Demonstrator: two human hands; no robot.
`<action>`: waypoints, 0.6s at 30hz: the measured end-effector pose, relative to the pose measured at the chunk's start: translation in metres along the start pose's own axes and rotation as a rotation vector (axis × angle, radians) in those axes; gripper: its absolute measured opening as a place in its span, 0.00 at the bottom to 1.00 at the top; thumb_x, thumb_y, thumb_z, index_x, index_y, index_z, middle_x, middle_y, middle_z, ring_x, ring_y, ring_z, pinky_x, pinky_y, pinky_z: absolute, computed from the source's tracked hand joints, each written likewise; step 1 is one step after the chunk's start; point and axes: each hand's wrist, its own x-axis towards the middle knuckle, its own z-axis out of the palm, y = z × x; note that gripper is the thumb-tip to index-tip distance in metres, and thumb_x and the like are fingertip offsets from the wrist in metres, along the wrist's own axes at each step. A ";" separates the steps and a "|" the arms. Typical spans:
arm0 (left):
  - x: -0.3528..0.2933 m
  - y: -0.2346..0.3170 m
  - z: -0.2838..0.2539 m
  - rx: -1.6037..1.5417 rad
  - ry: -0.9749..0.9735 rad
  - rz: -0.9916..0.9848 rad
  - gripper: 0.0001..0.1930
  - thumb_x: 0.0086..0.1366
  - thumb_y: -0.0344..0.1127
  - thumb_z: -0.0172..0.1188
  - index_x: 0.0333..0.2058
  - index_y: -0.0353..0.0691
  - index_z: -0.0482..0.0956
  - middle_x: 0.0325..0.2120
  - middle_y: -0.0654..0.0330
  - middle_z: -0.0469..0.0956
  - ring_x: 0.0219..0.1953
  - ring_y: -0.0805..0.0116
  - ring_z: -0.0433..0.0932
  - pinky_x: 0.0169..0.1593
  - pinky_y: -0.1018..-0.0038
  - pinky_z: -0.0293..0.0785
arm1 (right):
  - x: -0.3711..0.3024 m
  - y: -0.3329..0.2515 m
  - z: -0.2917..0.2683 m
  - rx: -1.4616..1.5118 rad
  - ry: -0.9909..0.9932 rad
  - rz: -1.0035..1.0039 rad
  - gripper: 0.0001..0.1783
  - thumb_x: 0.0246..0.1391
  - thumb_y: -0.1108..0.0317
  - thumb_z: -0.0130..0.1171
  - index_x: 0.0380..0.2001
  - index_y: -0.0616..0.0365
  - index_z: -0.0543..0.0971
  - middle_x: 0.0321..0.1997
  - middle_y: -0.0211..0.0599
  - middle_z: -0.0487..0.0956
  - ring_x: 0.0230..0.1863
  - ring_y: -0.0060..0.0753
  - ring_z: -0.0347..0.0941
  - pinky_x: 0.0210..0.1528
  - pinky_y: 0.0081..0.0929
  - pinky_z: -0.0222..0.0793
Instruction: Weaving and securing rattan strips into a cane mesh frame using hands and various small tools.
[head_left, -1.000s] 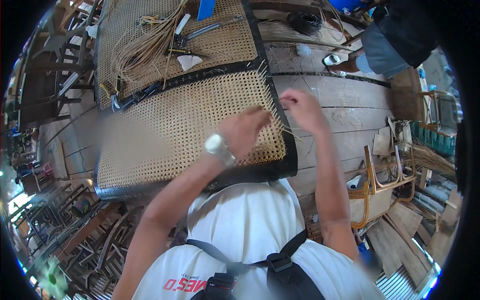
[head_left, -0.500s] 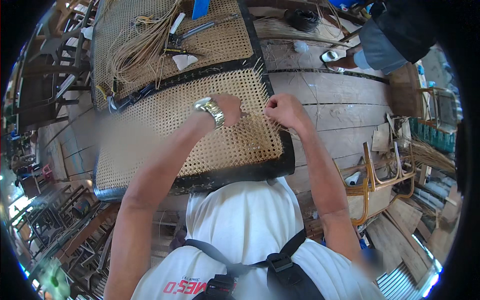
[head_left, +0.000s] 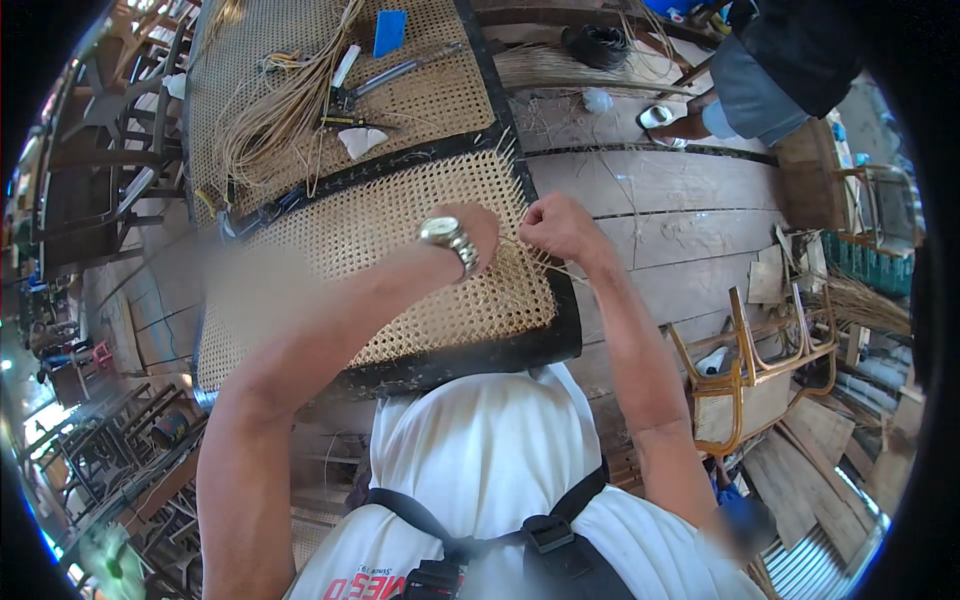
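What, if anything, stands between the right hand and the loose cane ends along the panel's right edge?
Nothing visible does: the right hand is right beside the loose cane ends. The left hand is over the weave, and the cane bundle lies farther off.

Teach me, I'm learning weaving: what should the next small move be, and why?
Perhaps ease the right hand outward: a thin strand seems to run from it toward the left hand, and loose ends stick out along the right side of the woven panel.
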 end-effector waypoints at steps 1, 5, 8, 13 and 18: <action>-0.002 -0.003 0.003 0.003 -0.001 0.001 0.12 0.63 0.39 0.59 0.36 0.37 0.86 0.34 0.46 0.85 0.38 0.51 0.86 0.42 0.58 0.82 | -0.002 0.001 0.000 0.044 -0.008 0.004 0.11 0.40 0.63 0.62 0.26 0.56 0.86 0.29 0.48 0.84 0.33 0.49 0.82 0.38 0.39 0.76; -0.001 -0.005 -0.009 -0.074 -0.107 -0.087 0.13 0.61 0.37 0.59 0.40 0.37 0.86 0.39 0.46 0.85 0.44 0.52 0.85 0.46 0.60 0.82 | -0.006 -0.006 0.004 0.010 0.064 0.014 0.11 0.39 0.63 0.62 0.26 0.57 0.86 0.30 0.49 0.84 0.34 0.49 0.82 0.39 0.39 0.76; 0.009 -0.012 -0.003 -0.059 -0.112 -0.040 0.13 0.60 0.35 0.58 0.39 0.37 0.86 0.39 0.45 0.85 0.44 0.50 0.85 0.46 0.58 0.82 | -0.002 -0.006 0.007 -0.043 0.052 0.012 0.12 0.39 0.62 0.61 0.27 0.57 0.86 0.31 0.50 0.84 0.36 0.50 0.82 0.41 0.39 0.77; 0.008 -0.005 -0.003 -0.016 -0.069 -0.051 0.12 0.61 0.37 0.60 0.38 0.37 0.86 0.38 0.44 0.85 0.42 0.49 0.85 0.45 0.57 0.82 | -0.006 -0.012 0.001 -0.029 0.028 0.036 0.13 0.39 0.62 0.61 0.27 0.57 0.85 0.31 0.51 0.84 0.37 0.52 0.82 0.43 0.40 0.77; -0.007 0.006 -0.005 0.029 0.018 -0.028 0.10 0.61 0.35 0.59 0.36 0.38 0.86 0.34 0.46 0.84 0.41 0.47 0.85 0.44 0.57 0.81 | -0.002 -0.003 0.009 0.007 0.075 -0.022 0.11 0.44 0.65 0.62 0.24 0.65 0.82 0.20 0.43 0.80 0.24 0.31 0.78 0.31 0.31 0.73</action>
